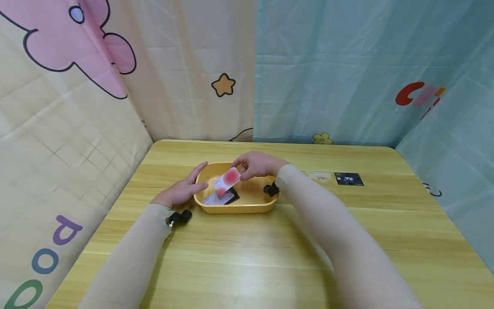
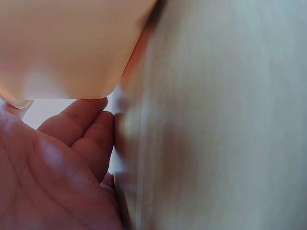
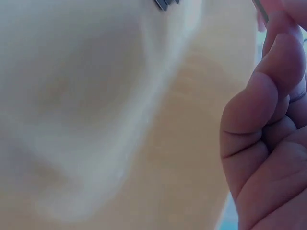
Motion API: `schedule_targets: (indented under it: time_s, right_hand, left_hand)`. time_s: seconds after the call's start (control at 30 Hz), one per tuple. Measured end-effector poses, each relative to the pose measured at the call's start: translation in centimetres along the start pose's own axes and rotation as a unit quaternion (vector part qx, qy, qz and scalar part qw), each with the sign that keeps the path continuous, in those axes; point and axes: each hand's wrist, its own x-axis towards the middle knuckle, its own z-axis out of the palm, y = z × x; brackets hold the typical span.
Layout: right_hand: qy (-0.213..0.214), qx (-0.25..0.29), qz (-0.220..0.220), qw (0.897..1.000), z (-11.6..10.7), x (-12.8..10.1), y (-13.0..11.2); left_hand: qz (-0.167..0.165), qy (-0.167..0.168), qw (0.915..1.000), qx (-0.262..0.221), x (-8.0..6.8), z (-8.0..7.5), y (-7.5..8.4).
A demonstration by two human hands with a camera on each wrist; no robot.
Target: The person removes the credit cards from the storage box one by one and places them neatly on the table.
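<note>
Black card flat on the wooden table, right of the yellow tray: white lettering reads "Vip"; smaller print beneath it too small to read. Pale card just beside it on the left: faint marks, not legible. White card with red disc, pinched by the right hand over the tray: no readable words. Left curtain, lower corner: large coloured letters, partly cut off, apparently "o", "o", "d". Right curtain: red "C" followed by blurred letters.
</note>
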Motion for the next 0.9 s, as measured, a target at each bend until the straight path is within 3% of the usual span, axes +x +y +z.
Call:
schedule_targets:
  time_s: [0.43, 0.9]
  right_hand:
    - [0.042, 0.024, 0.009, 0.999, -2.2, -3.6, 0.0]
    - [0.097, 0.013, 0.026, 0.995, -3.4, -7.4, 1.7]
  left_hand:
    - [0.001, 0.003, 1.0000, 0.005, 0.1, 0.3, -0.2]
    - [0.007, 0.000, 1.0000, 0.006, 0.0, 0.1, -0.3]
